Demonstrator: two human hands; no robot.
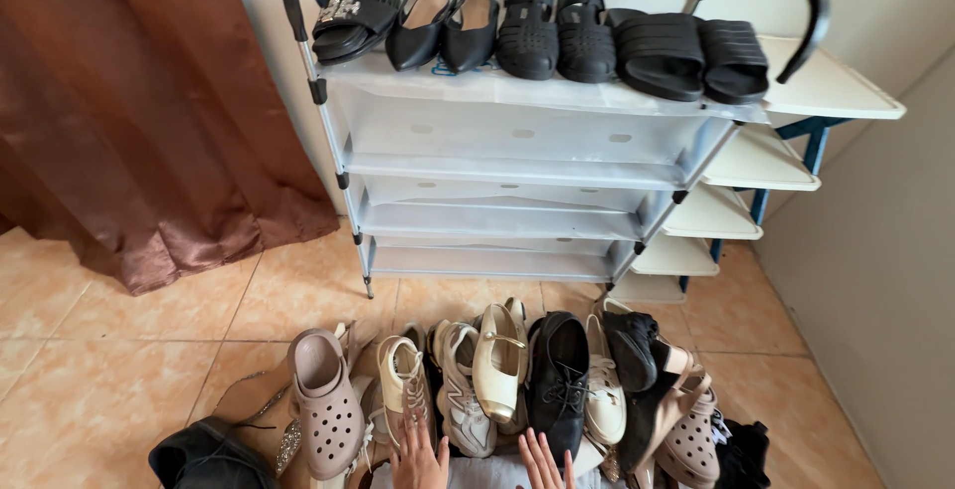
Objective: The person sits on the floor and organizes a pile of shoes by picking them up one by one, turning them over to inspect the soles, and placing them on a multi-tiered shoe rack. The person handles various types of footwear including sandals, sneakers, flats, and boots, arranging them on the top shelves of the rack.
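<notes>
Both cut off by the bottom edge: left hand [418, 461] shown only as fingers and part of the back, right hand [545, 464] only as fingertips; palms and wrists out of frame, grip impossible to tell. Pale item between them mostly cropped, kind unclear. Black shoe [204, 457] at lower left clipped by the edge. Glittery strip [290, 443] beside the pink clog [325, 401] half buried, too small to identify. Dark bundle [744, 454] at lower right cropped and shapeless. Lower tiers of the shoe rack [497, 222] partly masked by upper ones.
</notes>
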